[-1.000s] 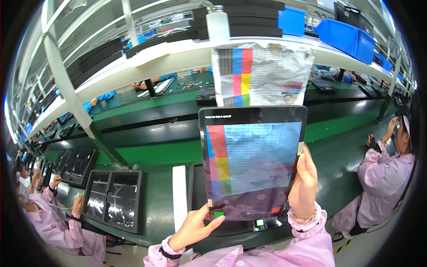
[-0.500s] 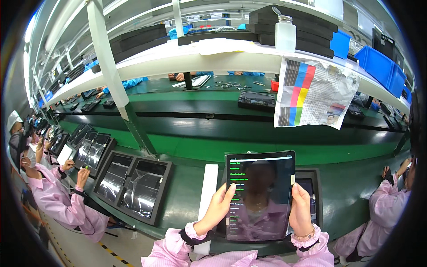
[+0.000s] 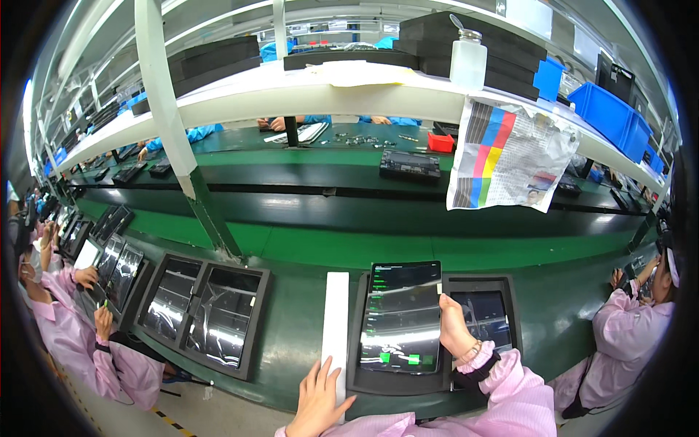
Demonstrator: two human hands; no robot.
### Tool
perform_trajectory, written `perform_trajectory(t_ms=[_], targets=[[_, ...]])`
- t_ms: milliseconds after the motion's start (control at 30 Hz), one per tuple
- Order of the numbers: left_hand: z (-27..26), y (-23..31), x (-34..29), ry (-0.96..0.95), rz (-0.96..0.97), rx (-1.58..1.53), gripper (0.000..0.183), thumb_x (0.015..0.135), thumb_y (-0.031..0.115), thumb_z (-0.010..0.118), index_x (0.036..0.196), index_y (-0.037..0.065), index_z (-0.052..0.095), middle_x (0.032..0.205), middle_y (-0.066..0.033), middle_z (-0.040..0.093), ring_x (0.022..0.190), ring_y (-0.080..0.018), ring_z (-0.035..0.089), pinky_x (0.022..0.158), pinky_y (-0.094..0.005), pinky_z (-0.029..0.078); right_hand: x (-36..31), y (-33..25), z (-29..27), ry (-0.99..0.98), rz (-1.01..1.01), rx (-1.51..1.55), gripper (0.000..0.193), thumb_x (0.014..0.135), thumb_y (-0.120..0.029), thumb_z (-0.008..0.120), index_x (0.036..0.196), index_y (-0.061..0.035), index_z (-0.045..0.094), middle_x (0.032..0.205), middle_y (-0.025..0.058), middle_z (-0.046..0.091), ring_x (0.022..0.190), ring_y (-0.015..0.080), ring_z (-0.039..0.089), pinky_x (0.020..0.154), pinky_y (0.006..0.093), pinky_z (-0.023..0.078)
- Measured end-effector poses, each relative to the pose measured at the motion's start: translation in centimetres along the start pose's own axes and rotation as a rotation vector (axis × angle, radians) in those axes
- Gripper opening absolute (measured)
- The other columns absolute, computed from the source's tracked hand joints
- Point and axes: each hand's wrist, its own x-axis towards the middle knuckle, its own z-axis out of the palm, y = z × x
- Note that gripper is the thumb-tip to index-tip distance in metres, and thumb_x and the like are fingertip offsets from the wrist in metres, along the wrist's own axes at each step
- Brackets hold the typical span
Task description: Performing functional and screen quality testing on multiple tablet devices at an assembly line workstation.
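Note:
My right hand [image 3: 455, 328] is closed on the right edge of a tablet [image 3: 400, 313], thumb toward its front. The tablet's dark screen shows a list in green and white and two green patches near the bottom. It is over the left side of a black tray [image 3: 386, 384]; whether it touches the tray I cannot tell. Another dark-screened tablet [image 3: 486, 313] lies in the tray's right side, partly behind my right hand. My left hand [image 3: 318, 399] is open, fingers spread, over the near end of a long white strip [image 3: 336, 313] lying left of the tray.
Left on the green bench [image 3: 295, 313] lies another black tray [image 3: 256, 320] with two film-covered screens. Co-workers in pink sit at left [image 3: 73, 342] and right [image 3: 633, 328]. A white shelf [image 3: 291, 98] crosses ahead, carrying a bottle [image 3: 468, 62]; a printed sheet [image 3: 502, 156] hangs from it.
My left hand has let go of the tablet and moved down-left to the white strip. The tablet, in my right hand, has moved left over the tray, and green patches now show on its screen.

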Motion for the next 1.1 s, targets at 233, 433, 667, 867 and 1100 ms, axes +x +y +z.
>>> perform_trajectory(t_ms=[233, 433, 667, 867, 1100], targets=[[0.4, 1.8, -2.8, 0.206, -0.315, -0.188, 0.048, 0.076, 0.014, 0.063, 0.122, 0.009, 0.051, 0.126, -0.0146, 0.050, 0.111, -0.0324, 0.049, 0.097, -0.0468, 0.032, -2.2, -5.1, -1.8, -0.160, -0.194, -0.264, 0.040, 0.095, -0.016, 0.049, 0.130, 0.0022, 0.043, 0.132, 0.0099, 0.046, 0.127, 0.0168, 0.037, 0.103, 0.0299, 0.031], [-0.4, 5.7, 2.9, 0.203, 0.055, -0.194, 0.053, 0.067, 0.020, 0.068, 0.119, 0.023, 0.060, 0.133, -0.0062, 0.045, 0.089, -0.0316, 0.045, 0.077, -0.0358, 0.048, -8.6, -9.6, -6.8, -0.082, -0.334, -0.580, 0.027, 0.091, -0.012, 0.052, 0.116, -0.0044, 0.057, 0.134, 0.0113, 0.042, 0.127, 0.0221, 0.038, 0.107, 0.0330, 0.027], [4.9, 11.9, 9.1, -0.047, 0.325, -0.165, 0.049, 0.072, 0.022, 0.066, 0.119, 0.020, 0.058, 0.136, -0.0072, 0.042, 0.073, -0.0303, 0.048, 0.058, -0.0360, 0.052, -12.5, -6.9, -14.5, 0.180, -0.360, -0.759, 0.024, 0.089, -0.012, 0.054, 0.111, -0.0064, 0.059, 0.130, 0.0111, 0.046, 0.119, 0.0239, 0.045, 0.098, 0.0337, 0.036], [7.1, 12.9, 9.8, 0.001, 0.338, -0.103, 0.043, 0.081, 0.031, 0.064, 0.122, 0.019, 0.056, 0.137, -0.0074, 0.040, 0.072, -0.0285, 0.050, 0.050, -0.0332, 0.052, -13.1, -5.2, -18.2, 0.279, -0.280, -0.871, 0.024, 0.087, -0.013, 0.055, 0.111, -0.0071, 0.059, 0.124, 0.0130, 0.050, 0.118, 0.0271, 0.045, 0.095, 0.0338, 0.039], [6.4, 10.6, 8.6, -0.017, 0.268, -0.112, 0.052, 0.083, 0.034, 0.063, 0.131, 0.019, 0.049, 0.140, -0.0264, 0.027, 0.112, -0.0385, 0.044, 0.090, -0.0438, 0.043, -11.7, -4.9, -18.7, 0.266, -0.428, -1.182, 0.029, 0.086, -0.013, 0.057, 0.111, 0.0020, 0.054, 0.101, 0.0151, 0.060, 0.092, 0.0277, 0.051, 0.084, 0.0380, 0.042]])
